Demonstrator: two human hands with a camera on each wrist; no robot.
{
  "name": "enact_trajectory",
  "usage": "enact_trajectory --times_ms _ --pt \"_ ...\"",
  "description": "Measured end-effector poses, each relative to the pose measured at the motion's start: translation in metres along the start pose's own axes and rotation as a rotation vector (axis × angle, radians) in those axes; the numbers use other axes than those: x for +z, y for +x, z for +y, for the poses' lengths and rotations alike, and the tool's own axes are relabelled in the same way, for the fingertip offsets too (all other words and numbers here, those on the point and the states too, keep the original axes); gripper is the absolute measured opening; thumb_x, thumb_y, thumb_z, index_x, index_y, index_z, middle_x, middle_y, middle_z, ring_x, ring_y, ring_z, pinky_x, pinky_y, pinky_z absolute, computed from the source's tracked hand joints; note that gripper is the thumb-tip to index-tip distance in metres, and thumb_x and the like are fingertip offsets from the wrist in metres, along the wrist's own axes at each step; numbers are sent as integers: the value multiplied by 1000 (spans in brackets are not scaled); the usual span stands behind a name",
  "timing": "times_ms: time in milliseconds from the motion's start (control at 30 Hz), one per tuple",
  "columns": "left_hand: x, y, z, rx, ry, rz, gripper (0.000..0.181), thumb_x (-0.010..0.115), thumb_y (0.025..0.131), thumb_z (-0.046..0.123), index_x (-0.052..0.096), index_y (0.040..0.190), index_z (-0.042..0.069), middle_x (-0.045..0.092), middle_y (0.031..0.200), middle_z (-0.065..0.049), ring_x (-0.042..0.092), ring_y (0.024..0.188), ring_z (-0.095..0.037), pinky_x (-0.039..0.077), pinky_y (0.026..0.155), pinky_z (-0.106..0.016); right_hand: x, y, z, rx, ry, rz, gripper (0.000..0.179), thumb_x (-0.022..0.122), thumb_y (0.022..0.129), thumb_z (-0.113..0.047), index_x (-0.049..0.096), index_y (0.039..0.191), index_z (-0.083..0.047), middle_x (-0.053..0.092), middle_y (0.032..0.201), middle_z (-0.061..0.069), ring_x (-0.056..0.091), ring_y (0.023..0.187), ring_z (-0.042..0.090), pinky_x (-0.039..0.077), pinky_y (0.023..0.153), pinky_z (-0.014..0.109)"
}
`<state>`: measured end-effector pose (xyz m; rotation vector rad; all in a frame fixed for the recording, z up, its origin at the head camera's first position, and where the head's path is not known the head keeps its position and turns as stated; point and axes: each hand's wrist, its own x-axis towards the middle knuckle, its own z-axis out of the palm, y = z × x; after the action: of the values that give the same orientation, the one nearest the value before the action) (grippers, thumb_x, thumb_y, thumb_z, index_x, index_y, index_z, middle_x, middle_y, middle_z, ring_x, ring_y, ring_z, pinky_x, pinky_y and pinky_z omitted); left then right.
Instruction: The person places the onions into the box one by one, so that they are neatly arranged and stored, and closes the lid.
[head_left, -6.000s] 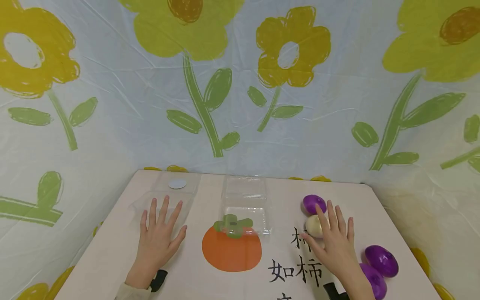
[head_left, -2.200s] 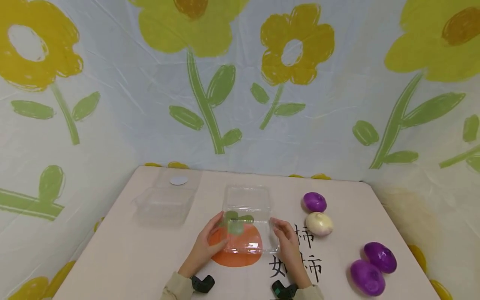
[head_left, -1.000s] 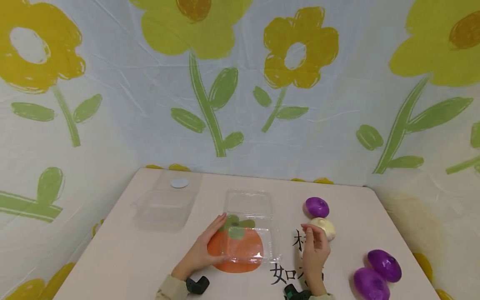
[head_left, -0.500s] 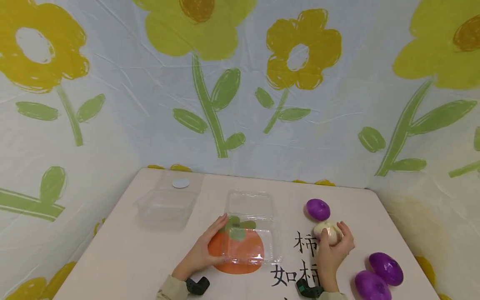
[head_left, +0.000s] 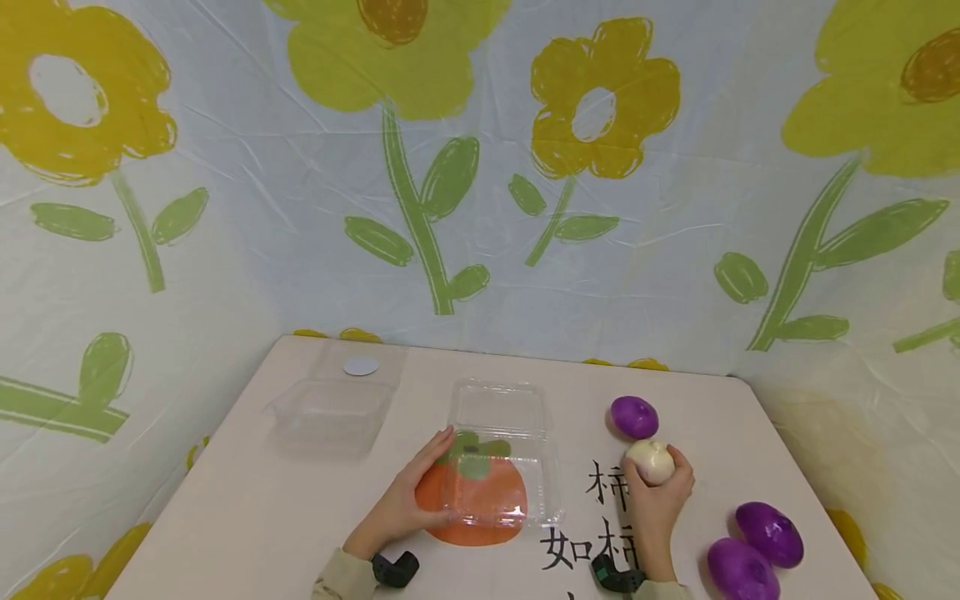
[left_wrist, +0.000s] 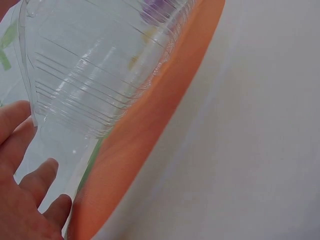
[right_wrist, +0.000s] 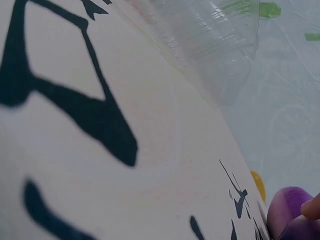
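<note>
In the head view my right hand [head_left: 660,492] grips a pale white onion [head_left: 650,461], thumb on its left and fingers on its right. Just behind it lies a purple onion [head_left: 634,417]. At the middle of the table, my left hand [head_left: 408,492] holds the left side of an opened clear plastic container [head_left: 502,483], thumb near the front and fingers farther back. The left wrist view shows those fingers [left_wrist: 37,180] by the ribbed container wall [left_wrist: 80,75]. Only a fingertip [right_wrist: 312,207] of my right hand appears in the right wrist view, beside purple surfaces.
Two purple onions [head_left: 768,533] lie together at the right front. Another opened clear container [head_left: 330,417], with a white round label [head_left: 361,365] on its lid, stands at the back left. The pale tabletop [head_left: 247,517] bears a printed persimmon and black characters; flowered cloth [head_left: 300,275] walls surround it.
My hands drew the container nearer. The right hand then left it, reached rightward and took hold of the white onion, which has since turned and shifted slightly left. The left hand stays at the container.
</note>
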<state>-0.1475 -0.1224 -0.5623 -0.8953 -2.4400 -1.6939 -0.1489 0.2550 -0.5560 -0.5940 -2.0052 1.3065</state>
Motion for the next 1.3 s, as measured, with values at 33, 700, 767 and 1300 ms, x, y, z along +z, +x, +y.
enact_trajectory --times_ms 33,700,767,1300 --pt "0 0 1 -2 6 -2 100 89 72 29 34 155 13 25 163 -6 19 149 -33 26 114 -58 0 0 0 -1 -1 2 69 74 77 -1 41 138 3 41 133 20 36 116 28 28 89 36" --pt "1 1 -2 7 -17 -20 100 88 75 30 32 155 9 22 164 -6 19 150 -30 20 118 -38 -2 1 -1 33 44 -4 70 74 77 1 38 138 2 41 131 16 39 110 21 30 85 27" --pt "1 1 1 11 -21 -16 99 88 75 29 32 155 10 23 164 -8 20 149 -31 19 118 -32 -2 1 -1 40 55 -14 70 74 78 0 38 138 2 41 132 16 40 110 20 30 85 26" --pt "0 -1 -6 38 -62 -26 100 88 75 24 30 155 6 21 164 -8 20 150 -27 20 116 -25 -3 -2 -4 128 213 18 69 76 81 -4 42 141 -11 42 134 0 43 109 17 35 85 26"
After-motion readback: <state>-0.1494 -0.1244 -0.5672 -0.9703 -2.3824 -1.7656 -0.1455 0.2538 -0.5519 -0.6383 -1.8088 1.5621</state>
